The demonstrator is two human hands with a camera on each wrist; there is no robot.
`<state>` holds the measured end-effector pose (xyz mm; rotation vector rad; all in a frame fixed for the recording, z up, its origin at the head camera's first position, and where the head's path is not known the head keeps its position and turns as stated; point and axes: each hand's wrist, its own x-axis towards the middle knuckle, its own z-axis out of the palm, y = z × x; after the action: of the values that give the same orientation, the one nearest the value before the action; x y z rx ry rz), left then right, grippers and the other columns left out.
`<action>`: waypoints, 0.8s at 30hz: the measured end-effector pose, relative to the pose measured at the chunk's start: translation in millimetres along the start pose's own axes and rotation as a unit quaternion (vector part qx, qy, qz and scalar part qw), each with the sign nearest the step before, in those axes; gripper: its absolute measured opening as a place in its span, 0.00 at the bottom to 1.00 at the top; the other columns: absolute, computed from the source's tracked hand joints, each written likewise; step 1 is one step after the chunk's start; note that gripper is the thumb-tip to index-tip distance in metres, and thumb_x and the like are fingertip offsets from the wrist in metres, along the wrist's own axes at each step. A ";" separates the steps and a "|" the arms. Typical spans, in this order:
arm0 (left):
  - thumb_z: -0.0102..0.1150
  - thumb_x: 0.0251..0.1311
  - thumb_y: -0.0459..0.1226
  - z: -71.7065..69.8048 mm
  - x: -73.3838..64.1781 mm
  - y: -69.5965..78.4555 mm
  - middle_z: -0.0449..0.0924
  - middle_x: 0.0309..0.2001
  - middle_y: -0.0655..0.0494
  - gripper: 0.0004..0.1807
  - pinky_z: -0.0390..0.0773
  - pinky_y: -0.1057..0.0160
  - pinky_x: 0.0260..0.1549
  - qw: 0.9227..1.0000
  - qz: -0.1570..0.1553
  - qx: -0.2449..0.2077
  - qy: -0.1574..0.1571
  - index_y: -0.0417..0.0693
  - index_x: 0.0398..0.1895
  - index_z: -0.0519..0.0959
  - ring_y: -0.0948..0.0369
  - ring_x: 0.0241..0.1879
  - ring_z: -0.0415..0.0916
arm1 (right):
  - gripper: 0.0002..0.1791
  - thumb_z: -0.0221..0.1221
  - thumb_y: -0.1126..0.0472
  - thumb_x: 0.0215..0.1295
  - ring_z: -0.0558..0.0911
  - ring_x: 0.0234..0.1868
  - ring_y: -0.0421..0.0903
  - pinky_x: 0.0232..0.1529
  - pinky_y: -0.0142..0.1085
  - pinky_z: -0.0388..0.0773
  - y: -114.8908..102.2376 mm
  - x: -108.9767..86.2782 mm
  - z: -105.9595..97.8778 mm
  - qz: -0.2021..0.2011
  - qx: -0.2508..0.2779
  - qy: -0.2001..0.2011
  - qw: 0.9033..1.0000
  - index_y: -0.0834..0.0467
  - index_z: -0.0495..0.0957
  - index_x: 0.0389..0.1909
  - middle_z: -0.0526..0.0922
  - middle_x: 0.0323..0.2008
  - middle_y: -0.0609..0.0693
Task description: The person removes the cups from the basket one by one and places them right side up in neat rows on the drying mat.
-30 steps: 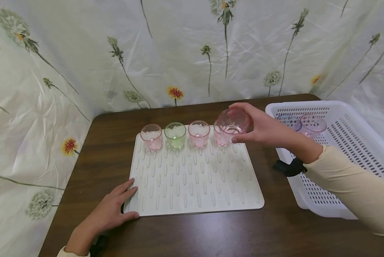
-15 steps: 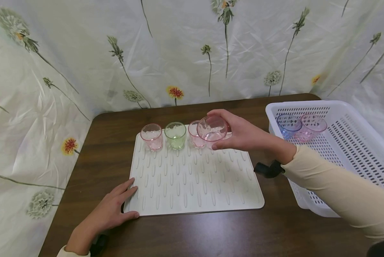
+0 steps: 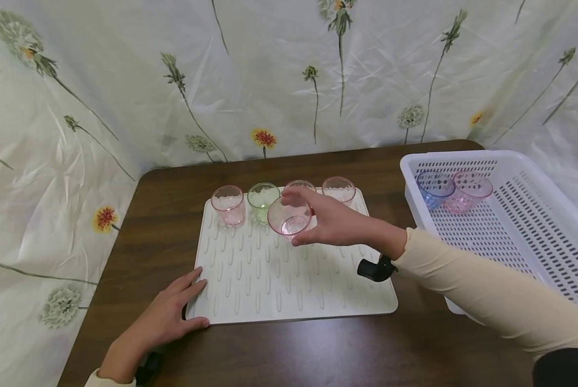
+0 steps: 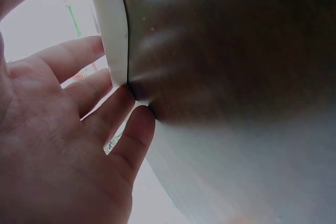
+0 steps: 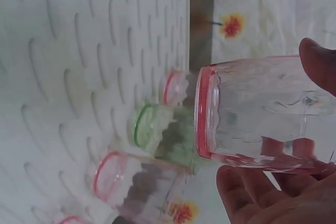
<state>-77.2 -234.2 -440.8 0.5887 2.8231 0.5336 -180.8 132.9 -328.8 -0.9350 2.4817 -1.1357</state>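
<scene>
My right hand [image 3: 334, 217] grips a clear pink-rimmed drinking glass [image 5: 257, 114] between thumb and fingers. In the head view this glass [image 3: 289, 217] is over the white ridged mat [image 3: 289, 285], in front of the row. Along the mat's back edge stand a pink glass [image 3: 228, 207], a green glass [image 3: 263, 196] and two more pink glasses. One of those, a pink glass [image 3: 300, 185], is partly hidden by my right hand; the other pink glass [image 3: 339, 188] is at the right end. My left hand [image 3: 165, 309], fingers spread, touches the mat's left edge with its fingertips.
At the right a white perforated basket [image 3: 545, 215] holds a blue glass [image 3: 435, 191] and a pink glass [image 3: 468, 193]. The dark wooden table [image 3: 143, 226] ends at a flowered curtain [image 3: 250, 80] behind and to the left.
My right hand has carried the pink glass leftward and a little toward me, away from the right end of the row. My left hand has stayed at the mat's edge.
</scene>
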 end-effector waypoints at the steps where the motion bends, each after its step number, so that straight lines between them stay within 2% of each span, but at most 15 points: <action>1: 0.72 0.50 0.56 -0.2 0.1 0.1 0.60 0.76 0.44 0.45 0.70 0.39 0.62 1.000 0.000 0.000 0.000 0.45 0.69 0.71 0.42 0.71 0.63 | 0.47 0.73 0.59 0.54 0.71 0.71 0.51 0.64 0.53 0.73 -0.1 1.5 3.0 -0.003 -0.003 -0.002 1.000 0.56 0.59 0.72 0.72 0.69 0.54; 7: 0.72 0.50 0.56 -0.7 0.1 1.0 0.59 0.76 0.44 0.45 0.70 0.39 0.62 1.000 -0.003 -0.002 -0.002 0.44 0.69 0.71 0.41 0.71 0.62 | 0.47 0.74 0.58 0.53 0.73 0.69 0.52 0.64 0.51 0.73 -0.4 14.0 18.6 -0.008 0.005 -0.016 1.000 0.56 0.60 0.72 0.74 0.68 0.52; 14: 0.72 0.51 0.55 0.2 -0.1 1.5 0.59 0.76 0.44 0.44 0.69 0.38 0.63 1.000 -0.012 -0.003 -0.005 0.44 0.69 0.71 0.42 0.72 0.61 | 0.48 0.73 0.58 0.54 0.74 0.68 0.54 0.64 0.50 0.74 1.4 31.9 36.8 -0.019 0.026 -0.038 0.999 0.58 0.58 0.73 0.73 0.68 0.55; 19: 0.71 0.51 0.56 0.5 -0.9 0.6 0.59 0.76 0.43 0.44 0.69 0.37 0.62 1.000 -0.004 -0.003 0.002 0.44 0.69 0.71 0.41 0.71 0.62 | 0.48 0.73 0.55 0.55 0.74 0.69 0.53 0.64 0.48 0.75 2.2 43.0 48.0 -0.002 0.029 -0.046 0.998 0.58 0.57 0.73 0.73 0.69 0.54; 24: 0.71 0.51 0.56 -0.8 -0.4 1.0 0.58 0.76 0.44 0.44 0.68 0.36 0.62 1.000 -0.013 -0.012 -0.007 0.45 0.70 0.71 0.41 0.72 0.61 | 0.49 0.73 0.55 0.55 0.73 0.70 0.50 0.66 0.48 0.74 3.8 53.2 56.9 0.014 0.042 -0.049 0.998 0.55 0.56 0.74 0.71 0.70 0.54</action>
<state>-76.7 -233.8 -439.7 0.5471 2.8031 0.5538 -196.3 67.0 -367.6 -0.9080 2.3439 -1.1476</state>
